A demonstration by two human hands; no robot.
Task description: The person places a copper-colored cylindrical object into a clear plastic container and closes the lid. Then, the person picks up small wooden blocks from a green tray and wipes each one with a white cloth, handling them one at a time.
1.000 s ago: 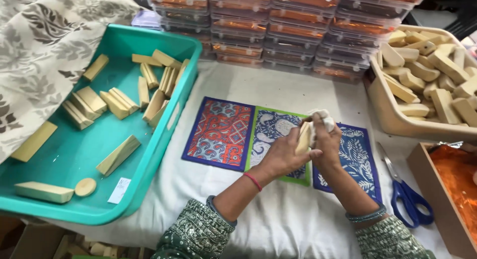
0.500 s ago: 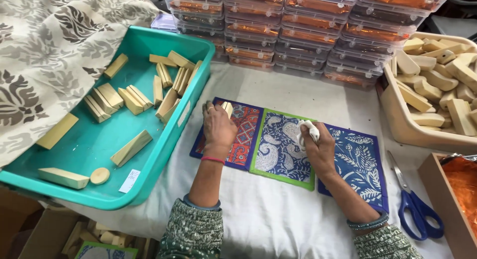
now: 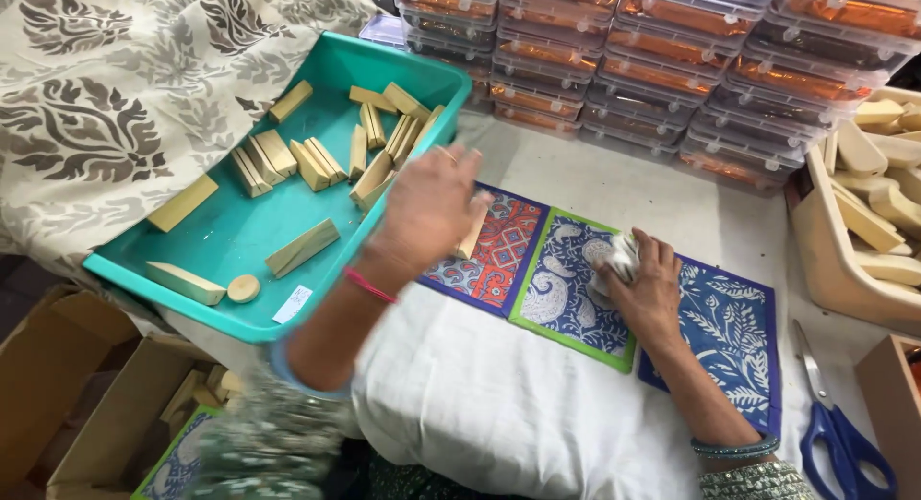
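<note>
Two hands in play, both yours. Near edge first: your forearms come up over the white cloth (image 3: 499,404) covering the tabletop. Blue-handled scissors (image 3: 844,433) lie at your right, untouched.

Your right hand (image 3: 648,289) rests on the green-bordered patterned mat (image 3: 566,289), fingers curled shut around a crumpled white rag (image 3: 619,260). My read: it's parked there so the rag stays ready.

Your left hand (image 3: 427,207) is blurred with motion, at the rim of the teal tray (image 3: 230,313). A tan wooden block (image 3: 472,233) pokes out below the fingers, over the red patterned mat (image 3: 494,255). Fingers look loosely closed on it, but the blur keeps me from calling the grip for certain.

The tray already holds a batch of similar wooden blocks (image 3: 317,159), laid loose, no order. It sits tilted against a patterned cloth (image 3: 106,116) at left.

The blue leaf-print mat (image 3: 734,332) is third in the row, just beside your right hand.

Right side: a beige bin (image 3: 825,260) with more tan pieces. Far back: stacked clear lidded boxes (image 3: 652,68), orange contents.
</note>
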